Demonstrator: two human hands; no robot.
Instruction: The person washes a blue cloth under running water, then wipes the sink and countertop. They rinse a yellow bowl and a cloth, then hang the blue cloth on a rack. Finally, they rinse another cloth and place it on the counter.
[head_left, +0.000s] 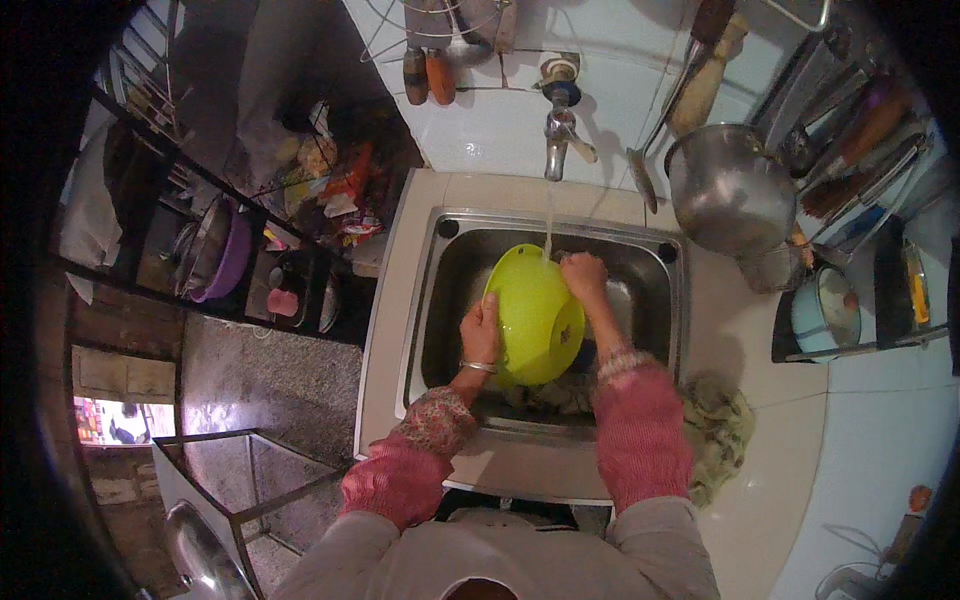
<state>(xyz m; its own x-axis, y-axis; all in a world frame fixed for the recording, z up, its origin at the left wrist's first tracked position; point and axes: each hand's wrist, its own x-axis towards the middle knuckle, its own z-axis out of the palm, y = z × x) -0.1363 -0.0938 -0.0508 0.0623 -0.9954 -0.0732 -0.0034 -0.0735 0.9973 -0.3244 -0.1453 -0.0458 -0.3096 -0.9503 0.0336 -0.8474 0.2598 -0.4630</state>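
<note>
A lime-green plastic bowl (529, 322) is tilted over the sink, its outer wall and round base turned up towards me. My left hand (480, 330) grips its left side, thumb on the outside and a bangle at the wrist. At the bowl's upper right edge, my right hand (585, 275) is curled closed against it; its fingertips are hidden. Water from the metal tap (556, 146) runs onto the top of the bowl. Beneath is a stainless steel sink (637, 300), with a crumpled cloth (551, 396) low in the basin, partly covered by the bowl.
A wet cloth (716, 435) lies on the tiled counter (780, 442) to the right. A metal pot (731, 187) and a ladle (643, 180) hang from the wall. Beside them is a rack with a pale blue pot (825, 315). A dark shelf with a purple basin (229, 255) stands left.
</note>
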